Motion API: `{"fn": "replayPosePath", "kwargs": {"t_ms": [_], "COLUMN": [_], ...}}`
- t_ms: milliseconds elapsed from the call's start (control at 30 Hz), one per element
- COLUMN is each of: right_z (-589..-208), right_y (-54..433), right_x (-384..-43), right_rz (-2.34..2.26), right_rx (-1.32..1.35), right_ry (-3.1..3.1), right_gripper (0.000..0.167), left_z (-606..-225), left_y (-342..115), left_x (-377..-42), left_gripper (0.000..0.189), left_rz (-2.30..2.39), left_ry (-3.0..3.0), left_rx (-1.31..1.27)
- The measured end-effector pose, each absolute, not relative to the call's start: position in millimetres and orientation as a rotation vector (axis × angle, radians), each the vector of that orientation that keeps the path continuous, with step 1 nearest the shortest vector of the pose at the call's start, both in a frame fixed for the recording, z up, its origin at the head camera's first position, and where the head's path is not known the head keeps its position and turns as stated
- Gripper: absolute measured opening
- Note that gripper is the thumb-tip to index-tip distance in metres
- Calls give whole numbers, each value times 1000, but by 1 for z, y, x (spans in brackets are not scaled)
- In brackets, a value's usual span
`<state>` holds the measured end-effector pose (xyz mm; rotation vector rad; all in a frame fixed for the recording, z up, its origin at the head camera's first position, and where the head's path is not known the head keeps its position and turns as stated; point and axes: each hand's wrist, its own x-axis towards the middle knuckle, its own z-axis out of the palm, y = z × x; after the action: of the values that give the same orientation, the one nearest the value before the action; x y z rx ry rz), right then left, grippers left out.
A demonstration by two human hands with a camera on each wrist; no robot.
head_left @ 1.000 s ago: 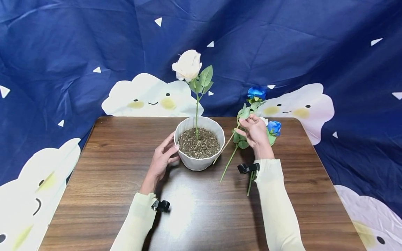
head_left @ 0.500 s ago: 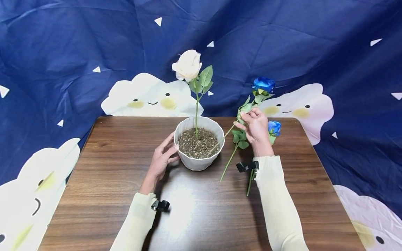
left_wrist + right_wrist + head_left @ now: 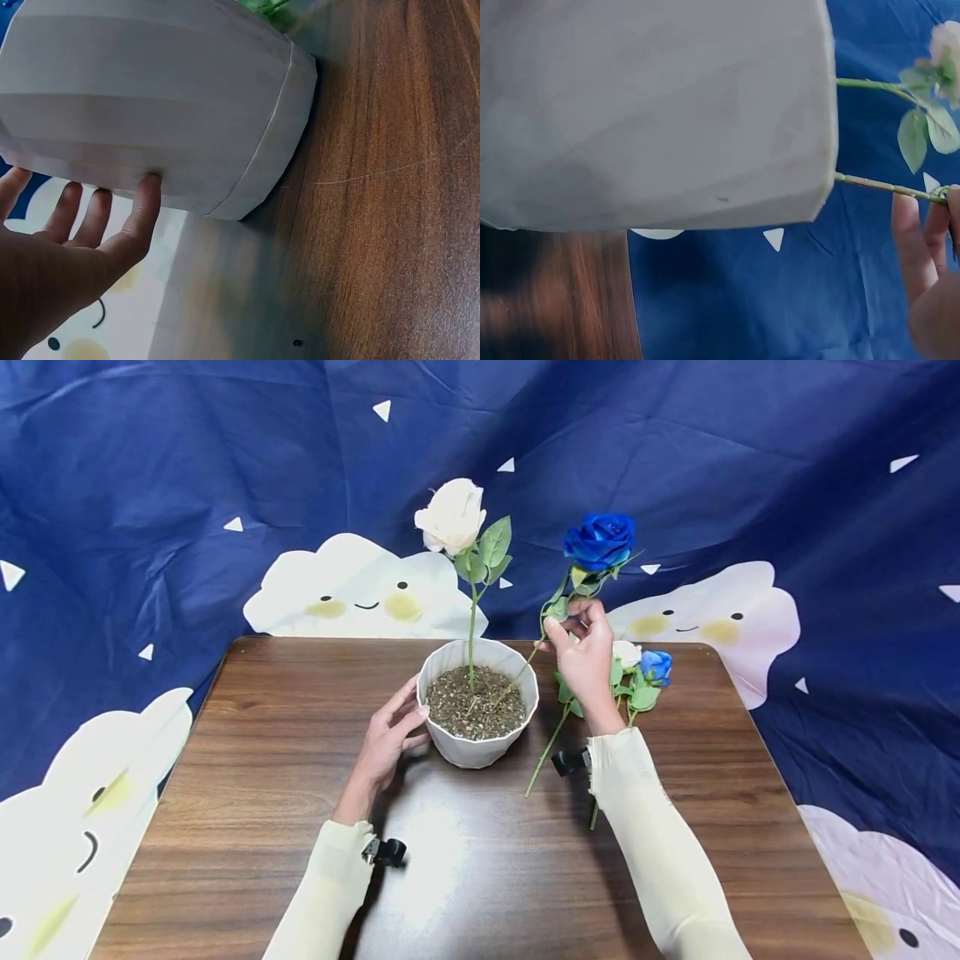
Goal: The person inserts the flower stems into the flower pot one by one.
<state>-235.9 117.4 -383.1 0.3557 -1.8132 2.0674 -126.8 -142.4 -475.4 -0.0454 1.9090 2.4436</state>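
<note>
A white faceted flower pot (image 3: 474,752) holds dark soil (image 3: 480,714), with a white rose (image 3: 452,517) standing upright in it. My left hand (image 3: 381,745) touches the pot's left side; in the left wrist view its fingertips (image 3: 148,187) lie against the outer wall. With my right hand (image 3: 587,656) I pinch a blue rose (image 3: 600,541) by its upper stem, among the leaves. Its stem slants down to the left over the pot's right rim, and its lower end reaches the soil. The right wrist view has the stem (image 3: 885,185) coming out of the pot toward my fingers.
Right of the pot, more roses lie on the wooden table (image 3: 285,760), among them a blue one (image 3: 656,667) and a white one (image 3: 626,655). My right forearm covers part of their stems. A blue cloth (image 3: 660,460) with printed clouds hangs behind the table.
My right hand has brought the blue rose up and left, its stem end moving from outside the pot into it. The bloom stands higher and turns more this way. My left hand has stayed put.
</note>
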Motion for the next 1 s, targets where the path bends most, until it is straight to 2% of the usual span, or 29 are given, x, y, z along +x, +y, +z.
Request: {"fn": "replayPosePath", "kwargs": {"t_ms": [500,1000], "right_z": [-396,-412], "right_y": [99,83], "right_x": [-236,-227], "right_rz": [1992,1762], "right_rx": [421,611], "right_ry": [-1957,-2223], "right_gripper": [25,17], "left_z": [-476,-476], "left_y": [-143,-143], "left_x": [-127,-128], "left_gripper": [61,60], "left_rz": [2445,2440], "left_ry": [1910,1924], "left_rx": [-42,-41]}}
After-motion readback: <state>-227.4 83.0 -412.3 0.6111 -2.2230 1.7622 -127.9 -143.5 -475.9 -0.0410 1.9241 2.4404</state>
